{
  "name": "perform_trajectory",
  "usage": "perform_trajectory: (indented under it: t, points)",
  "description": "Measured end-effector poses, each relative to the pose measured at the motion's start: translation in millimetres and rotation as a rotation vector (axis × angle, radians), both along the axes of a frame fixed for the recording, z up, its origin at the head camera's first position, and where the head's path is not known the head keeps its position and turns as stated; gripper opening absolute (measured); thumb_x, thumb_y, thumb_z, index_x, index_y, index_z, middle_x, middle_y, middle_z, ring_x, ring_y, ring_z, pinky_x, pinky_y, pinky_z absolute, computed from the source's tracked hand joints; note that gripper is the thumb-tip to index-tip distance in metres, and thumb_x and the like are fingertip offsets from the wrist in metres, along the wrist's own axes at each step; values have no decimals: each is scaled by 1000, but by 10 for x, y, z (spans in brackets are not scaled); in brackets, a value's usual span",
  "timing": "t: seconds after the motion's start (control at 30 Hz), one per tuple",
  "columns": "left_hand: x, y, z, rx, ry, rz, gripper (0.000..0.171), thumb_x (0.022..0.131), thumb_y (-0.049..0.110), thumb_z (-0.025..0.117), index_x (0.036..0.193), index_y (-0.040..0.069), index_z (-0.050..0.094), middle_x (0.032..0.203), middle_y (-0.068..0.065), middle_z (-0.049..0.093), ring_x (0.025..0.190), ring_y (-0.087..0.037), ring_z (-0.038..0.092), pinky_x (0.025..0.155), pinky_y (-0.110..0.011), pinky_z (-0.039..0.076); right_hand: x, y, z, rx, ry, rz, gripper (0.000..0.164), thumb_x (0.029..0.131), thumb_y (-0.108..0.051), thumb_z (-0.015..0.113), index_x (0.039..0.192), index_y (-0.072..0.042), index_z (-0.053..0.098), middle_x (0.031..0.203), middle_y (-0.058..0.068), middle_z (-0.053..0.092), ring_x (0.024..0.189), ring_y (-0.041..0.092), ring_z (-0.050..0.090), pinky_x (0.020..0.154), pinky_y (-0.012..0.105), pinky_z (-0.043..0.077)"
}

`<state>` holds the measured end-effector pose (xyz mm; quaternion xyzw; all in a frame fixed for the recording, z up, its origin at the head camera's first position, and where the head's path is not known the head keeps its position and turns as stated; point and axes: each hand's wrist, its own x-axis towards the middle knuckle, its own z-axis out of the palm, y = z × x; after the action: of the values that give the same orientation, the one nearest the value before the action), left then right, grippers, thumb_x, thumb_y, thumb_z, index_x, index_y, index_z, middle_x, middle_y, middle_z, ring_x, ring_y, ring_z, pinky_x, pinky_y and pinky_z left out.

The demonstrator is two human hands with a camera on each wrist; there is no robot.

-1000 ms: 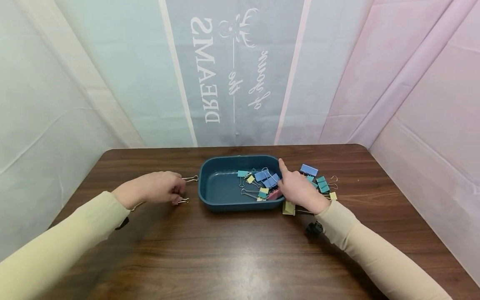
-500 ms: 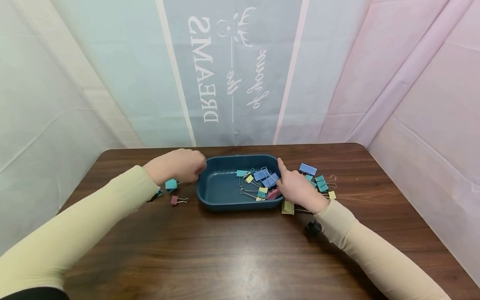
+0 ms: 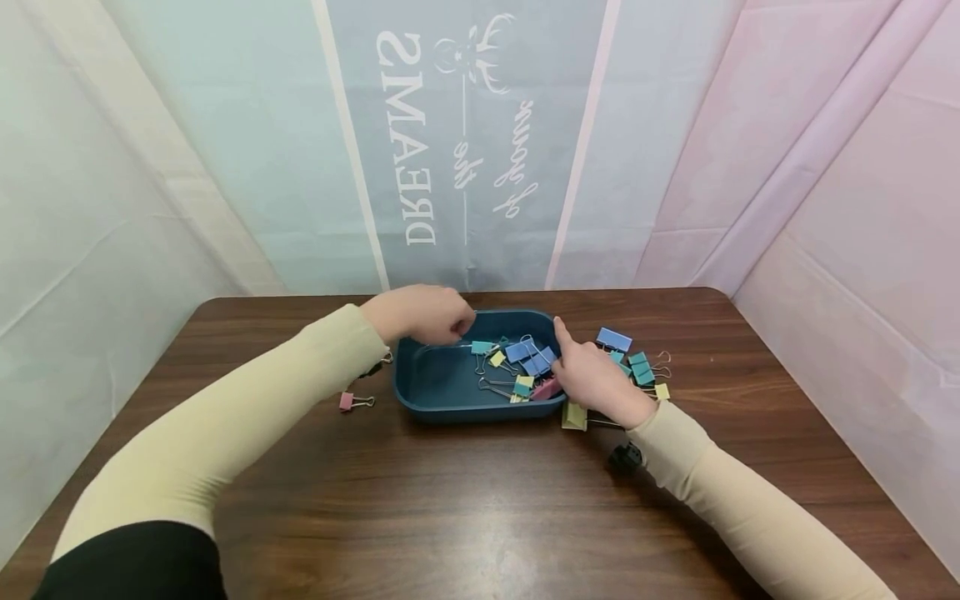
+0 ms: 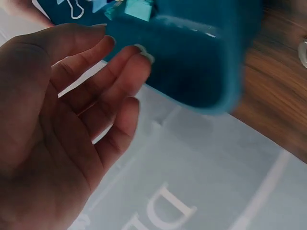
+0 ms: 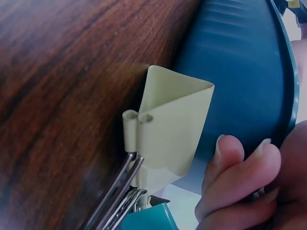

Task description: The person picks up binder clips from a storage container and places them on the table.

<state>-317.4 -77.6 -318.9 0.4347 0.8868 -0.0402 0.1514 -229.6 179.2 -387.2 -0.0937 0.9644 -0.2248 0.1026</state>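
Note:
My left hand [image 3: 435, 315] hovers over the left half of a dark blue plastic bin [image 3: 450, 410]. In the left wrist view its fingers [image 4: 129, 72] are loosely bent, with nothing visible between them. My right hand [image 3: 596, 379] grips the bin's right end, thumb inside the rim and bent fingers [image 5: 240, 182] along the outer wall; its index finger lies along the rim. Several binder clips lie inside toward the right, among them a blue clip [image 3: 538, 362], a teal clip [image 3: 482, 347] and a red clip [image 3: 546, 388].
A pink binder clip [image 3: 347, 402] lies left of the bin, near a clip handle partly under my left sleeve. Right of it are a large yellow clip [image 3: 574, 416], touching or close to the wall, a blue clip [image 3: 614, 339] and several teal ones [image 3: 641, 367]. A curtain hangs behind the table.
My left hand has moved from the clips left of the bin, across its left rim, to above the inside. A pink and a teal clip came into view behind it. The right hand stays put.

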Motion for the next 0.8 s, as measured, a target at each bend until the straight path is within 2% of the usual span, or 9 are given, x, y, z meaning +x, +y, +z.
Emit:
perform_trajectory:
  t: [0.23, 0.47, 0.6, 0.8]
  points:
    - [-41, 327, -21, -3, -20, -16, 9, 97, 17, 59, 96, 17, 68, 87, 2, 64, 78, -16, 58, 72, -32, 49, -2, -4, -7, 2, -4, -7, 70, 103, -15, 41, 159, -5, 0, 50, 4, 48, 36, 13, 33, 39, 28, 33]
    - [-52, 498, -187, -40, -75, -19, 23, 99, 22, 59, 119, 14, 69, 106, 1, 65, 87, -14, 59, 80, -30, 51, -4, -14, 6, 10, -11, -15, 70, 104, -16, 42, 159, -5, 0, 51, 4, 49, 36, 15, 36, 39, 29, 35]
    - [-30, 534, -253, -71, -89, 12, 33, 97, 21, 64, 129, 15, 64, 115, -2, 65, 91, -14, 59, 81, -29, 52, -14, -10, -2, 9, -21, -20, 71, 104, -16, 42, 159, -6, -1, 52, 5, 50, 36, 16, 37, 39, 30, 37]
    - [3, 526, -274, -103, -125, 95, 55, 89, 11, 75, 139, 20, 53, 121, -4, 63, 93, -18, 59, 79, -31, 54, -9, 5, -1, 5, -3, -16, 71, 104, -16, 43, 159, -5, 1, 52, 5, 49, 36, 15, 37, 39, 29, 36]
